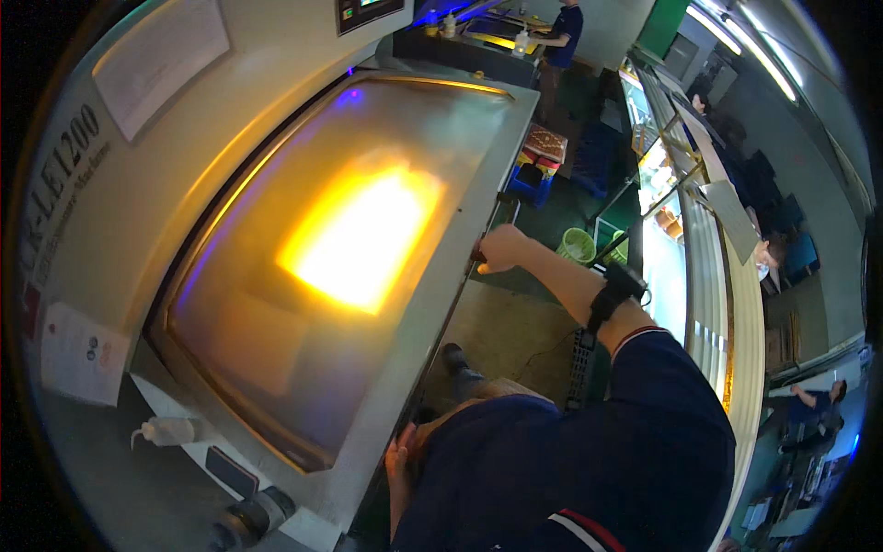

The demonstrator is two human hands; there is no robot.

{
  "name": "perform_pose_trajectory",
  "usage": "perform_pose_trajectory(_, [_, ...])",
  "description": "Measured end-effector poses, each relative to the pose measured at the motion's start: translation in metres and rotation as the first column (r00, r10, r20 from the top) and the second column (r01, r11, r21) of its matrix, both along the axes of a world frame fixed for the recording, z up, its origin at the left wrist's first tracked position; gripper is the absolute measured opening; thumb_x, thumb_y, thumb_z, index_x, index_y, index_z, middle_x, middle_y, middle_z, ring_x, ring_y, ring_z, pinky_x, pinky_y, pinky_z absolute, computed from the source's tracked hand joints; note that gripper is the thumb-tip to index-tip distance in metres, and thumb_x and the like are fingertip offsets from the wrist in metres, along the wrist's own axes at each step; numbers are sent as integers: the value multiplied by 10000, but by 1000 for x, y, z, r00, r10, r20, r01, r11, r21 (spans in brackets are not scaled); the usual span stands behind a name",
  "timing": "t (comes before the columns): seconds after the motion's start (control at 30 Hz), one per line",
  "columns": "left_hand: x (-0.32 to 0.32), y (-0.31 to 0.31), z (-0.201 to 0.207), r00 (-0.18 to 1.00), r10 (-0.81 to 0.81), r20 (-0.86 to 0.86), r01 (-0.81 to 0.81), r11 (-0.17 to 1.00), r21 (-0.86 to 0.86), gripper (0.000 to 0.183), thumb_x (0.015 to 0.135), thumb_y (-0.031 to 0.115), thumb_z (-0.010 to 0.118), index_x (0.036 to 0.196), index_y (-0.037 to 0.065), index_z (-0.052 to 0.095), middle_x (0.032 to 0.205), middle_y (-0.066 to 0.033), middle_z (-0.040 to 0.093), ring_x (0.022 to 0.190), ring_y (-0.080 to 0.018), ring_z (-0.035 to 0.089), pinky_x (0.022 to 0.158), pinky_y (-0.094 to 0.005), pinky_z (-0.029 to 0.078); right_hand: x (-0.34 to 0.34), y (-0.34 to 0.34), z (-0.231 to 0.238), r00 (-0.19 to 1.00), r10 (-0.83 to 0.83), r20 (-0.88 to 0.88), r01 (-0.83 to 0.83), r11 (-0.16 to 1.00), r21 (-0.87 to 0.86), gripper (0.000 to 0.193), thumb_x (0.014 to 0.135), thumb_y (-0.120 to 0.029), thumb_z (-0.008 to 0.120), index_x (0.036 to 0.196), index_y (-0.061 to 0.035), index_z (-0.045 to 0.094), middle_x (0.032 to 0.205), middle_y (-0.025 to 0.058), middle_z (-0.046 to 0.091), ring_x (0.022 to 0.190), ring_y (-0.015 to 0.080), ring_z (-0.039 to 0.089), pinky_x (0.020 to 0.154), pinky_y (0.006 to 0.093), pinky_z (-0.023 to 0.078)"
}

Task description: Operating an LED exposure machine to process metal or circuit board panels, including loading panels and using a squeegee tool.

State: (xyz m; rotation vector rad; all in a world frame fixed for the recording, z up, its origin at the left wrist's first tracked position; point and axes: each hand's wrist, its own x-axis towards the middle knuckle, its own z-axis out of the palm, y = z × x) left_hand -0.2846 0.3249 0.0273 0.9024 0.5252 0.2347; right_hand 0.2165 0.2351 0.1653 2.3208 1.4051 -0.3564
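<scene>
My right hand [502, 249] is closed in a fist against the front edge of a large exposure machine [440, 276]. Whatever it grips there is hidden by the fingers. Lower down along the same edge, my left hand [401, 458] has its fingers curled at the rim, partly covered by my body. What they hold cannot be made out. Between the hands and the pale machine wall lies a wide, framed glossy surface [239, 342], with a bright yellow-white glow [368, 235] at its middle and violet glints along its far side.
A squeeze bottle [170, 431], a phone [232, 472] and a dark bottle [253, 520] sit at the machine's near left corner. Green baskets [577, 245] and a lit bench [664, 267] stand to the right. A person [563, 35] works at another machine at the back.
</scene>
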Motion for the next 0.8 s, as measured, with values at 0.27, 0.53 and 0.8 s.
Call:
perform_pose_trajectory(0.27, [105,99,37,806,357,473,-573,674,466,771,928,546,552,1444,0,377,1478,-212,409,1322,-373,452,1143,-497,333,11,-52,161,967,233,107,-216,512,831,323,838,-314,713,1105,-138,667,1148,75,637,1096,310,581,956,447,445])
perform_pose_trajectory(0.53, [139,165,184,650,322,688,-655,697,292,713,985,500,434,1440,-45,370,1515,-217,363,1397,-394,350,1200,-547,230,181,-393,70,789,-606,105,328,559,761,643,802,-362,743,1379,-193,515,1420,131,496,1315,318,478,1057,501,404])
perform_pose_trajectory(0.8, [257,73,189,698,653,293,-609,326,723,675,1018,584,259,1525,139,297,1594,-95,281,1459,-375,254,1171,-580,213,264,-618,57,196,-941,275,670,333,663,876,741,-311,789,1491,-166,358,1549,125,339,1456,319,273,1134,528,312])
